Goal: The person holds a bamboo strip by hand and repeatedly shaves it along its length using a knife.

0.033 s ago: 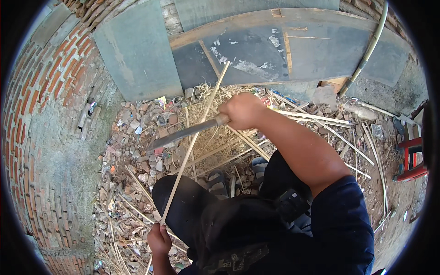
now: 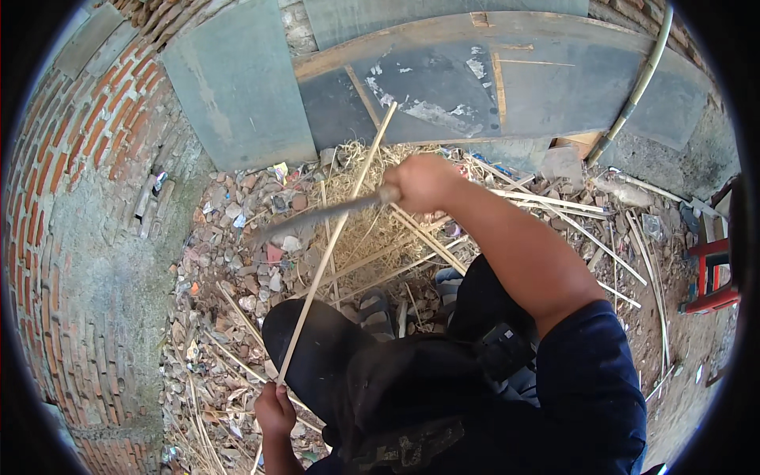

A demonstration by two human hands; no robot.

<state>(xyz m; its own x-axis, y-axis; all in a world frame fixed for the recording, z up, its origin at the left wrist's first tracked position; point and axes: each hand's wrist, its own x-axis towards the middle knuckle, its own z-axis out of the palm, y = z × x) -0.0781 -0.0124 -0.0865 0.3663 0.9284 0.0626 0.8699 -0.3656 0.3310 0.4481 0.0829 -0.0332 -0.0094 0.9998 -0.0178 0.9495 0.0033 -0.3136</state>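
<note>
My right hand (image 2: 425, 184) is closed round the short wooden handle of a machete (image 2: 321, 214), arm stretched out ahead of me. The blade points left, is blurred by motion and crosses the upper half of a long pale bamboo strip (image 2: 318, 273). Low at the left, my left hand (image 2: 275, 412) grips that strip near its lower part. The strip slants up and away over my dark-clothed left knee (image 2: 309, 328), its far end standing above a heap of shavings (image 2: 372, 237). Whether the blade touches the strip I cannot tell.
Cut bamboo strips (image 2: 554, 204) lie on the rubble ground (image 2: 253, 269) at both sides. A brick wall (image 2: 79, 237) rises at left, grey panels (image 2: 237, 95) stand ahead, and a bamboo pole (image 2: 633, 91) leans at far right. A red stool (image 2: 710, 273) stands at right.
The machete has risen slightly and its blade has turned, showing narrower and more blurred. My right hand has shifted a little up and right; the left hand and strip stay nearly still.
</note>
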